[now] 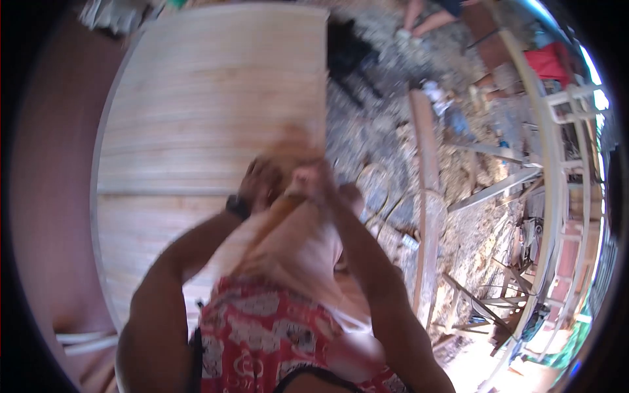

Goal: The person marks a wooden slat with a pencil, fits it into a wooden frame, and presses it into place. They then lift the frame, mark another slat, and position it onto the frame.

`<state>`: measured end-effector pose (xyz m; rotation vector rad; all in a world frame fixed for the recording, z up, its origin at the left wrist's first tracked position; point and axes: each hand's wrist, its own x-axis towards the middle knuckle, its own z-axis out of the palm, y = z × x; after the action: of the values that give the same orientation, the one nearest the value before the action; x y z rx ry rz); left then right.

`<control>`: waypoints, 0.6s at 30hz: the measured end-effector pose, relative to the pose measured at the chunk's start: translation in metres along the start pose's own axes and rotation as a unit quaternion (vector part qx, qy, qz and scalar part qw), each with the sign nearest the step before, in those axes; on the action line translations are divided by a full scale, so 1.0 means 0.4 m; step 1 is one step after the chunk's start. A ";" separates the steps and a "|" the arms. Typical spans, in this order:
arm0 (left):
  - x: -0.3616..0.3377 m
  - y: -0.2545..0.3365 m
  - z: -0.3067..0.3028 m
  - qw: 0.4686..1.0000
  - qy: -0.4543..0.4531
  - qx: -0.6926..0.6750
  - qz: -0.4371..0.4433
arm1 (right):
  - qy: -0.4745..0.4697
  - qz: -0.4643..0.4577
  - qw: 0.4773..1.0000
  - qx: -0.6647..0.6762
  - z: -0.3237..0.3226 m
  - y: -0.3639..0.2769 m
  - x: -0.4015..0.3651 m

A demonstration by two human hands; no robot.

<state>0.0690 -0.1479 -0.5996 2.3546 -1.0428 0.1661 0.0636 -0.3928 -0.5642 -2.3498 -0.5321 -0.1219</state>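
Note:
My left hand [263, 181], with a black watch [237, 207] at its wrist, is close in front of my body, over the near right part of a pale slatted wooden panel [209, 98]. Beside it my right hand [310, 178] is at the panel's right edge. Both hands are blurred by motion; their fingers look curled in. Whatever may be between them is hidden or too smeared to name. A brownish blur lies on the wood just beyond them. Below my hands are my red patterned shirt [262, 321] and peach-coloured clothing [288, 255].
Right of the panel, a black animal [350, 56] stands on rough ground. A long wooden beam [426, 196] and scattered planks [495, 190] lie farther right, near a pale frame [570, 164]. Another person's legs [432, 23] show at the top. A brown surface [52, 164] borders the left.

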 end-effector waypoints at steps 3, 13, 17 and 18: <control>-0.004 0.009 -0.008 0.998 -0.061 0.008 -0.022 | 0.018 0.043 0.997 -0.058 0.022 -0.005 -0.021; 0.002 0.020 -0.029 0.999 0.018 -0.039 0.014 | -0.017 0.046 0.994 -0.095 0.034 0.002 -0.019; 0.000 0.017 -0.034 0.997 0.003 -0.060 0.051 | -0.005 0.040 0.998 -0.051 0.049 0.017 -0.021; -0.004 0.019 -0.030 0.998 -0.001 -0.048 0.044 | -0.013 0.045 0.997 -0.056 0.051 0.021 -0.019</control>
<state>0.0639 -0.1444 -0.5867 2.2250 -1.1306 0.1442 0.0588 -0.3874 -0.5865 -2.4841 -0.4400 -0.0816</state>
